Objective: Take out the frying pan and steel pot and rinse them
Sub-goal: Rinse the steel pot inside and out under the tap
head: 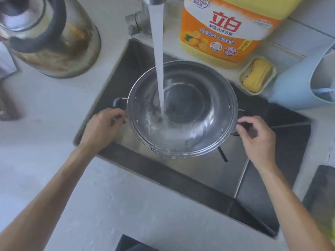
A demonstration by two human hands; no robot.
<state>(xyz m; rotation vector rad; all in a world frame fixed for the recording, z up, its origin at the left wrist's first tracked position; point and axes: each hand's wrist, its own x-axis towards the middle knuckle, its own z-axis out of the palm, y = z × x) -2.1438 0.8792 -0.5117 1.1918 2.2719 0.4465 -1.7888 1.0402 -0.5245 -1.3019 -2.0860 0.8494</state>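
Observation:
A round steel pot [208, 98] is held over the sink [181, 174], its open mouth facing up. Water [158, 57] streams from the tap [145, 17] into the pot and splashes on its bottom. My left hand [104, 128] grips the pot's dark left handle. My right hand [257, 137] pinches the dark right handle with curled fingers. A thin dark handle-like bar [222, 154] pokes out under the pot on the right. No frying pan is visible.
A stained steel kettle [52, 37] stands on the counter at the back left. A large yellow detergent jug [226, 28] stands behind the sink, a soap dish with yellow soap [257, 77] beside it, and a pale blue container [299, 87] at the right.

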